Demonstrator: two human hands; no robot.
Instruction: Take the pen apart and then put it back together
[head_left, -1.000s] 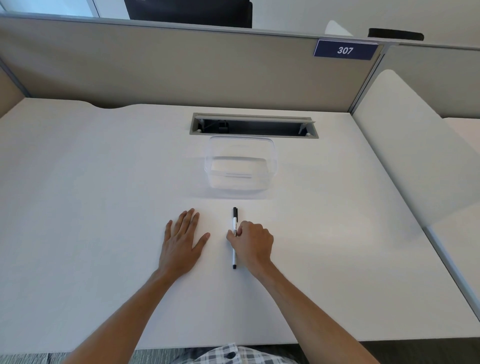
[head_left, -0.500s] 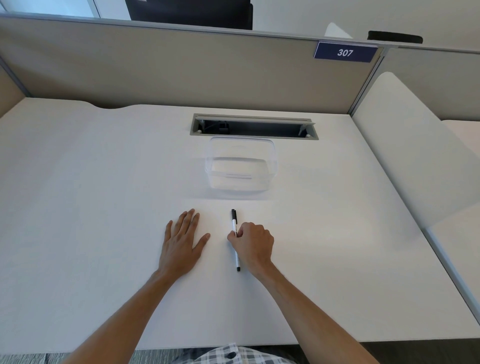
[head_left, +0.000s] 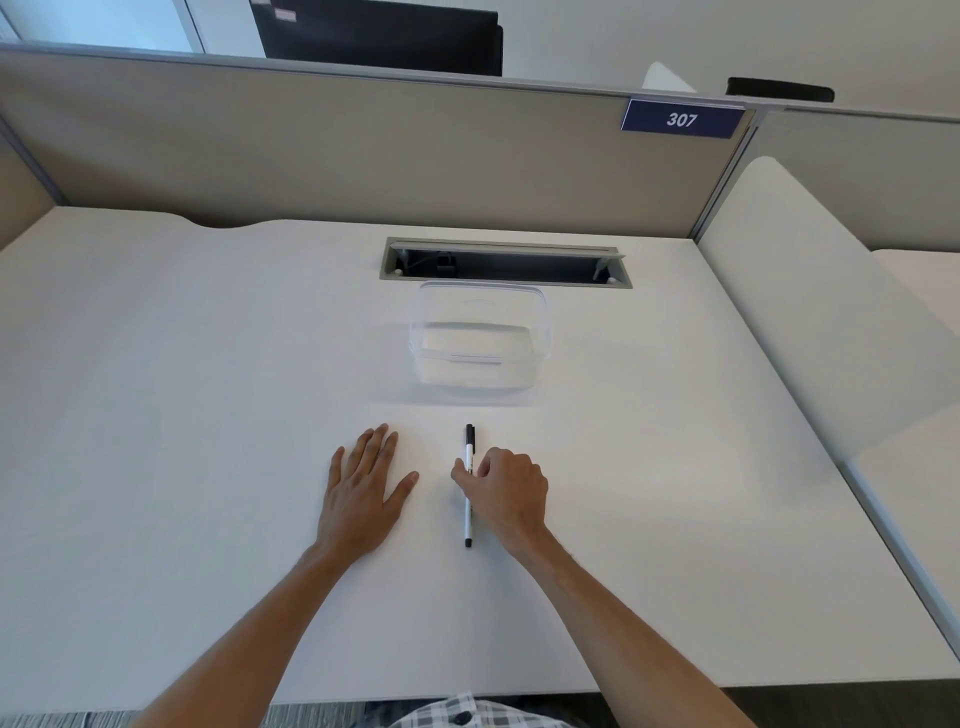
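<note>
A slim white pen (head_left: 468, 452) with a black cap at its far end and a black tip at its near end lies on the white desk (head_left: 182, 389), pointing away from me. My right hand (head_left: 506, 491) sits over the pen's middle, fingers curled, thumb and fingertips pinching the barrel. The pen still rests on the desk in one piece. My left hand (head_left: 363, 491) lies flat on the desk just left of the pen, palm down, fingers apart, holding nothing.
A clear plastic box (head_left: 480, 340) stands just beyond the pen. Behind it is a grey cable slot (head_left: 504, 262) in the desk. Beige partition walls (head_left: 363, 150) close the back, and a white divider (head_left: 810, 306) stands to the right.
The pen's near end swung slightly to the right and then back to straight under my right hand. My left hand has stayed flat in place.
</note>
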